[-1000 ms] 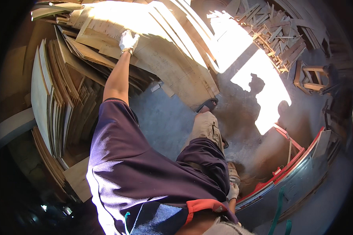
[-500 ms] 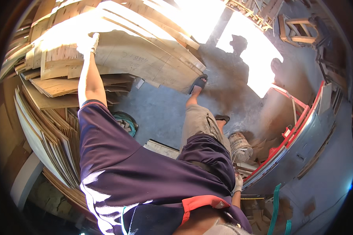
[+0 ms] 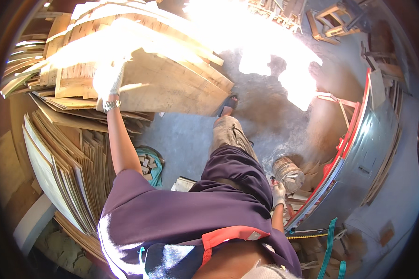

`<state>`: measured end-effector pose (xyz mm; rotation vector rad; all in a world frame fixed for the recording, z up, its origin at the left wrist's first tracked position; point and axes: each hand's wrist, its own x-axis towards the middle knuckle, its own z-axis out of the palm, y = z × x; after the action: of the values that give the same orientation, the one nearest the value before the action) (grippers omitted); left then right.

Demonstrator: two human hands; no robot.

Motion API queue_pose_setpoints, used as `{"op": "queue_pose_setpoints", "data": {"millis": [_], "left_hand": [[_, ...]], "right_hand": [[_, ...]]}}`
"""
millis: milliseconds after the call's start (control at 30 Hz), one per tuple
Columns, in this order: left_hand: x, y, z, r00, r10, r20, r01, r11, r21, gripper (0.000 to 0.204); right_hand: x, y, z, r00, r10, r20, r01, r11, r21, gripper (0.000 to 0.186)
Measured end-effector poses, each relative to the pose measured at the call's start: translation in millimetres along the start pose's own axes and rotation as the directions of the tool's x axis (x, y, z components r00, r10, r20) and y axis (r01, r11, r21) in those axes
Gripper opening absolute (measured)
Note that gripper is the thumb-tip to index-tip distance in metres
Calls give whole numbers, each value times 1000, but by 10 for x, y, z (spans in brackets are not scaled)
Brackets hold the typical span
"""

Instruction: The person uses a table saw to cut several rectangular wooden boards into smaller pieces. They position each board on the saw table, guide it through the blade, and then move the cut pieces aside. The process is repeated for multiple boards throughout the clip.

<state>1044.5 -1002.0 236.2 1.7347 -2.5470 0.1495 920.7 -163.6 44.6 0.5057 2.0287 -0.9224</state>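
My left hand (image 3: 109, 80), in a white glove with a metal-banded watch at the wrist, reaches to the stacked plywood sheets (image 3: 172, 83) at the upper left. Glare washes out its fingers, so their grip on the sheets cannot be made out. Low at my right side, my gloved right hand (image 3: 278, 194) is closed around a small dark thing with a bit of red, too small to name. Close by it stands a worn bucket (image 3: 284, 166) with offcuts in it. My foot in a dark sandal (image 3: 226, 103) is beside the plywood's near corner.
Thin boards (image 3: 63, 172) stand on edge at the left. A round container with a teal rim (image 3: 157, 174) holds wood blocks. To the right runs a red-edged metal panel (image 3: 354, 139). A wooden stool (image 3: 330, 30) lies at the far right; a teal strap (image 3: 329, 246) hangs near me.
My left hand has come nearer to me along the plywood, and its wrist now shows. My right hand has risen slightly, bringing the small dark thing into sight. My body has shifted forward.
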Motion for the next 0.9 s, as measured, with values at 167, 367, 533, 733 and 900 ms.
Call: {"op": "queue_pose_setpoints", "data": {"millis": [167, 367, 533, 733, 900], "left_hand": [[-1109, 807, -593, 976, 83, -200, -79, 997, 25, 56], [-2190, 1583, -869, 899, 249, -361, -308, 944, -117, 31], [-2967, 1810, -1143, 778, 529, -339, -609, 767, -202, 21], [-3287, 2186, -1292, 275, 809, -519, -955, 290, -55, 37], [-2985, 2045, -1625, 163, 882, -442, -985, 169, -26, 50]], "right_hand": [[91, -146, 207, 988, -149, -33, 152, 985, 86, 30], [79, 146, 399, 906, -407, -112, 409, 913, -10, 33], [-154, 311, 494, 866, -446, -226, 475, 875, 93, 37], [-512, 268, 281, 901, -314, -299, 358, 928, 104, 56], [-479, -64, 399, 830, -427, -360, 460, 888, 7, 81]]}}
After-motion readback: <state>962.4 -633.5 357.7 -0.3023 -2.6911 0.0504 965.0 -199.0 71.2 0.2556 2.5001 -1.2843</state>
